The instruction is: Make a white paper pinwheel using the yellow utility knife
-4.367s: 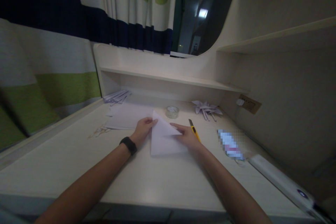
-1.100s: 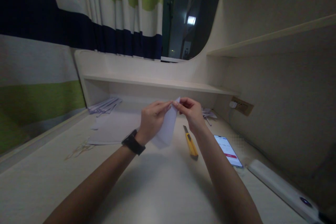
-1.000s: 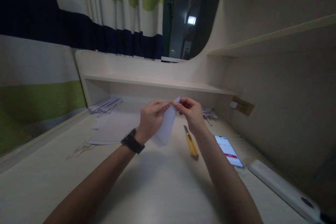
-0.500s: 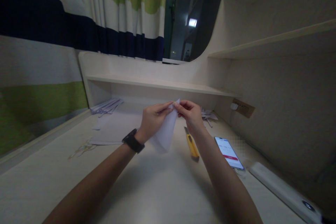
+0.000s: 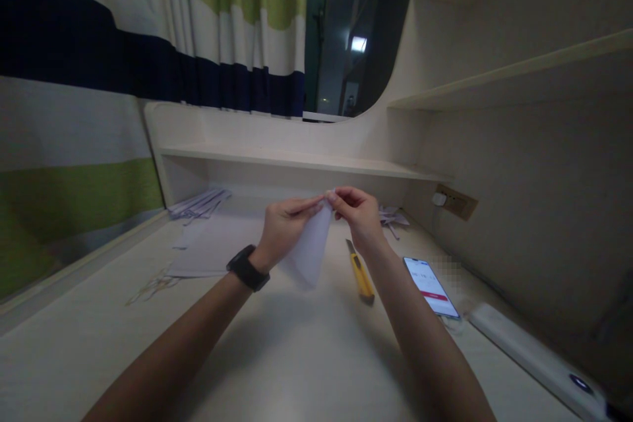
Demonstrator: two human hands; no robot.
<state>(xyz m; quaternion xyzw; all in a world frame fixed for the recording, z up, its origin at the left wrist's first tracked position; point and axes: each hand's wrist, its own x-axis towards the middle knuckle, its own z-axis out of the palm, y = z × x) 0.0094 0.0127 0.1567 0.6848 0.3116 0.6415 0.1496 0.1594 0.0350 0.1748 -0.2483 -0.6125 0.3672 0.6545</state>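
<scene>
Above the desk I hold a folded white sheet of paper (image 5: 310, 254) between both hands. My left hand (image 5: 289, 227), with a black watch (image 5: 248, 268) on its wrist, is closed on the paper's upper left edge. The fingers of my right hand (image 5: 357, 211) pinch the top corner, right beside the left fingertips. The paper hangs down and its lower end is slightly blurred. A yellow utility knife (image 5: 362, 277) with its blade out lies on the desk just below my right hand, apart from it.
Flat white sheets (image 5: 212, 244) lie behind my left hand, with folded paper strips (image 5: 200, 203) at back left. Loose string-like pieces (image 5: 153, 285) are nearby. More paper pieces (image 5: 392, 216) lie at back right. A lit phone (image 5: 430, 287) and a long white device (image 5: 534, 356) line the right side.
The paper's pointed tip no longer sticks up above the fingers, and my fingertips are drawn together over it. The view has shifted slightly. The things on the desk have not moved.
</scene>
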